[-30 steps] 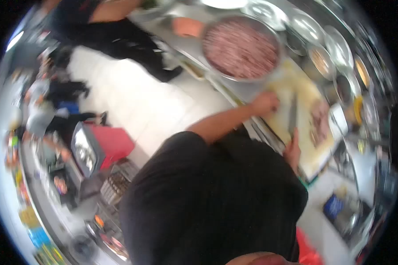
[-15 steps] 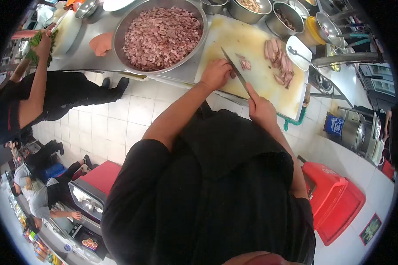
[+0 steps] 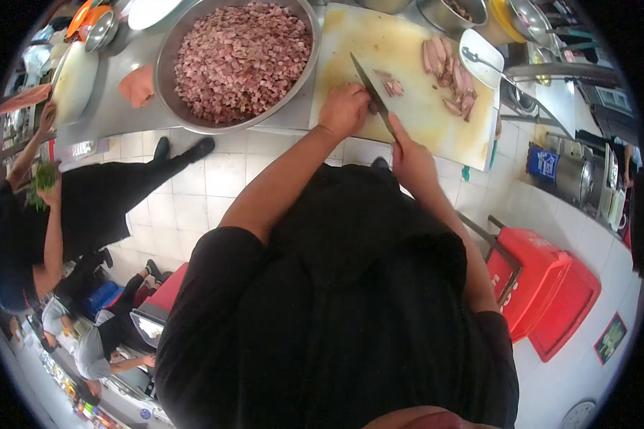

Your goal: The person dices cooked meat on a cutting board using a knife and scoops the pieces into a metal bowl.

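Two hands share a cutting board [image 3: 426,134], read as a clock face. At 6 o'clock, the right hand [image 3: 412,161] is wrapped round the handle of a knife [image 3: 374,96], its blade pointing toward 11. At 8, the left hand [image 3: 344,111] is curled beside the blade; whether it holds anything cannot be told. Small meat pieces [image 3: 393,86] lie near the centre, meat strips [image 3: 464,87] at 3. Beyond 9, a metal bowl [image 3: 164,68] holds diced meat [image 3: 243,61].
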`<state>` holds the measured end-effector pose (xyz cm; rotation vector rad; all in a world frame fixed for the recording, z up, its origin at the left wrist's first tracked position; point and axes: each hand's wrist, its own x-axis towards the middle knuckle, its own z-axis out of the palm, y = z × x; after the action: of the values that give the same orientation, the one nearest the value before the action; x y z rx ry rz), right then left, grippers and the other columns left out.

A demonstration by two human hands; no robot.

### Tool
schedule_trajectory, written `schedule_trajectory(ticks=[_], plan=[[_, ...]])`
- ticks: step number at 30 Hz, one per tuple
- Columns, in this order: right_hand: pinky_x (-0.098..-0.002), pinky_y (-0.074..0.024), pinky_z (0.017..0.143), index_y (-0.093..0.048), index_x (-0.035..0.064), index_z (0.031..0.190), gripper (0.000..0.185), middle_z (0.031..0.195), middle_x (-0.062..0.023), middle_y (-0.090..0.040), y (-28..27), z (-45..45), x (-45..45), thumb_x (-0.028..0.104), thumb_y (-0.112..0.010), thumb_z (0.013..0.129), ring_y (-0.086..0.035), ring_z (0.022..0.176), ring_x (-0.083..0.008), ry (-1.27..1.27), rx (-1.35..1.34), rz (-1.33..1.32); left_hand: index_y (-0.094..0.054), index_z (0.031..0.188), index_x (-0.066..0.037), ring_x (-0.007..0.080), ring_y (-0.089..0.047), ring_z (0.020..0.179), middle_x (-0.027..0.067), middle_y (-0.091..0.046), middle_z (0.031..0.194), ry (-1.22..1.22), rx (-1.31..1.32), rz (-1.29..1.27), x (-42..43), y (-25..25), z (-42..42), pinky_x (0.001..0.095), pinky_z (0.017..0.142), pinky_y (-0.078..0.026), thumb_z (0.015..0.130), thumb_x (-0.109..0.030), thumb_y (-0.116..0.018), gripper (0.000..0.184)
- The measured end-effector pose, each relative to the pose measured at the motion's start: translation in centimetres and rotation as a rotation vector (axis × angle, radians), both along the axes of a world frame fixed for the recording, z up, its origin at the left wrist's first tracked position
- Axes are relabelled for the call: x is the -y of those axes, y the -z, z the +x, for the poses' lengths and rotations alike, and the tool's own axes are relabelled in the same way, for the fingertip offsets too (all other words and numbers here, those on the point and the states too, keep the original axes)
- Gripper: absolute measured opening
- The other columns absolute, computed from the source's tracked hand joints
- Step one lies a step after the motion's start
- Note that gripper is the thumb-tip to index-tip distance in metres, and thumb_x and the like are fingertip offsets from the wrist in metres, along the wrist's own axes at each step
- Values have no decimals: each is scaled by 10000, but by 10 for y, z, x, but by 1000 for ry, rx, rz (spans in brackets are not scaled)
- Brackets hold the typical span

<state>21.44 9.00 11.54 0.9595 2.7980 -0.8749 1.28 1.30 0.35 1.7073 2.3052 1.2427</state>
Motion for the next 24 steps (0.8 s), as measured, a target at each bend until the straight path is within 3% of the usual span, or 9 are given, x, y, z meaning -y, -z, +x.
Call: schedule_trajectory(ticks=[5, 8, 13, 19, 24], plan=[[-543, -547, 726, -457, 284, 1616, 655, 861, -256, -708, 27, 1, 5, 117, -627, 1006, -700, 790, -457, 81, -181, 57, -708, 923, -120, 331, -664, 1020, 62, -692, 1008, 7, 35, -9, -1, -10, -2, 477, 885, -517, 871, -103, -718, 55], [-560, -556, 715, -431, 321, 1625, 675, 851, -246, -709, 10, 2, 1, 138, -632, 1007, -708, 772, -443, 73, -177, 70, -722, 898, -123, 315, -646, 1002, 52, -656, 944, -4, 56, 48, -2, -7, -2, 464, 894, -492, 865, -122, -719, 33], [-557, -567, 711, -421, 340, 1629, 682, 868, -248, -716, -13, 14, 15, 165, -640, 1008, -713, 770, -440, 21, 4, 115, -715, 894, -114, 320, -647, 999, 63, -663, 963, -3, 35, 62, -2, -4, -1, 464, 899, -488, 842, -104, -733, 56], [-570, -569, 714, -403, 350, 1635, 682, 845, -260, -710, -25, 6, 19, 171, -623, 1015, -709, 769, -451, 26, 19, 74, -718, 889, -101, 337, -655, 977, 75, -683, 976, -12, 21, 111, -1, -4, -3, 482, 892, -502, 834, -86, -726, 57], [-583, -570, 722, -407, 342, 1627, 666, 891, -274, -722, 22, -2, 21, 156, -594, 1015, -709, 790, -475, 115, -131, 47, -719, 862, -78, 366, -664, 940, 107, -697, 976, -40, 138, 103, -11, 0, -3, 495, 860, -521, 839, -58, -712, 31]])
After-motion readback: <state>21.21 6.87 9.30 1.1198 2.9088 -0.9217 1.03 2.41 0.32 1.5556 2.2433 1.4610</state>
